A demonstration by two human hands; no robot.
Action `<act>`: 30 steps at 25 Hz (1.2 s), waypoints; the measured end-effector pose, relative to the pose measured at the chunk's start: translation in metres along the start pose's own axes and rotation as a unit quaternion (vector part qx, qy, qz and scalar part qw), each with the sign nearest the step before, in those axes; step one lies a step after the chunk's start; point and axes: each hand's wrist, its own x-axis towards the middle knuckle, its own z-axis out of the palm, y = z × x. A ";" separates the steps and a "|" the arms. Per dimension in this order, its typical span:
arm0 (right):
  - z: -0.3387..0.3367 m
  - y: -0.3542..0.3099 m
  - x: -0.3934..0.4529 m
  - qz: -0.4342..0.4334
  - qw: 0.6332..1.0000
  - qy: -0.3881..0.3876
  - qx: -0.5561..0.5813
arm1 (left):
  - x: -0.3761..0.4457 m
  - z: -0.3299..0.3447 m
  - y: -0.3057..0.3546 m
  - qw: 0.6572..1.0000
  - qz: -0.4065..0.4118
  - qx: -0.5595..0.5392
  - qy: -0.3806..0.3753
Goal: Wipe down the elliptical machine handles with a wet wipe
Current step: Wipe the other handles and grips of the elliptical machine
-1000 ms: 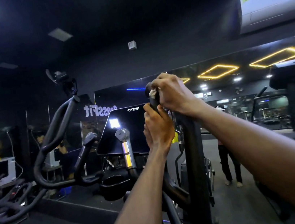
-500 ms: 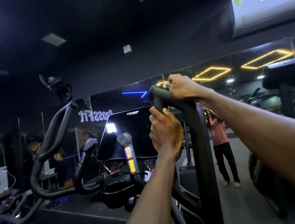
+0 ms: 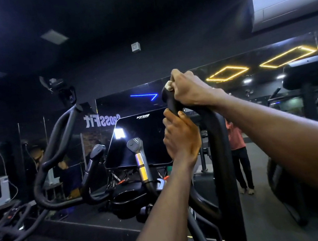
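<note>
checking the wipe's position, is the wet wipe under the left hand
No, the wet wipe shows under the right hand atop the handle; the left hand grips lower.

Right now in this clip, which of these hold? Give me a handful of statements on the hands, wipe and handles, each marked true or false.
1. The right hand presses a wet wipe against the top of the right handle. True.
2. The left hand hangs free of the machine. False: it grips the same handle, just below the right hand.
3. The left handle is being touched. False: no hand is on it.
4. The console screen sits between the two handles. True.
</note>
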 end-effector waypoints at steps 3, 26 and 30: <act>-0.002 0.007 0.015 0.032 0.997 -0.027 0.063 | 0.001 0.002 0.002 1.000 0.002 0.006 0.009; -0.006 0.044 -0.049 0.222 0.819 -0.082 0.523 | -0.004 0.002 0.011 0.997 -0.014 0.067 0.030; 0.002 0.051 -0.089 0.259 0.755 -0.094 0.595 | -0.004 0.000 0.011 0.997 -0.007 0.059 0.040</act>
